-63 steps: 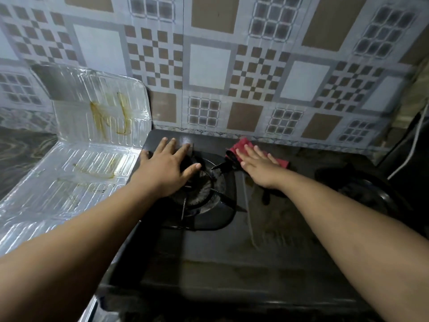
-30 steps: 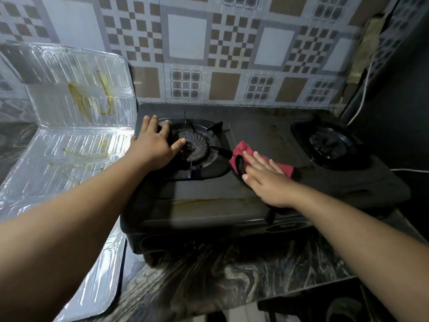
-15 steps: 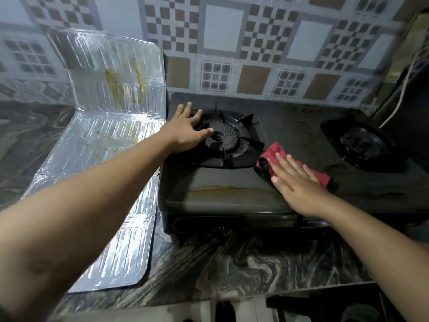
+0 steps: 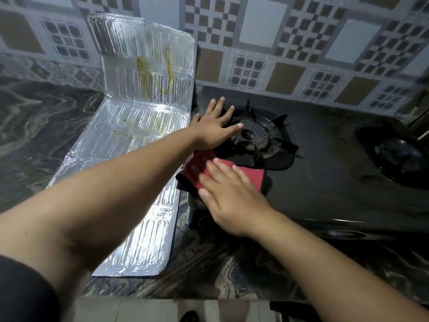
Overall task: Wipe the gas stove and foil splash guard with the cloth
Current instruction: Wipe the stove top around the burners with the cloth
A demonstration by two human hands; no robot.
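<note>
The black gas stove (image 4: 325,182) sits on a dark marble counter. My left hand (image 4: 216,129) lies flat with fingers spread on the stove top beside the left burner (image 4: 255,135). My right hand (image 4: 229,194) presses flat on a red cloth (image 4: 250,174) at the stove's front left corner, just below that burner. The silver foil splash guard (image 4: 144,126) lies bent to the left of the stove, its upper panel leaning on the wall, with yellow grease streaks (image 4: 148,68) on it.
A second burner (image 4: 399,156) is at the right end of the stove. A patterned tile wall (image 4: 278,43) runs behind. The marble counter (image 4: 34,135) extends left, and its front edge (image 4: 209,296) is close to me.
My right hand has slid the red cloth leftward along the stove front to the left corner. My left hand has stayed by the left burner. The view has shifted to the right.
</note>
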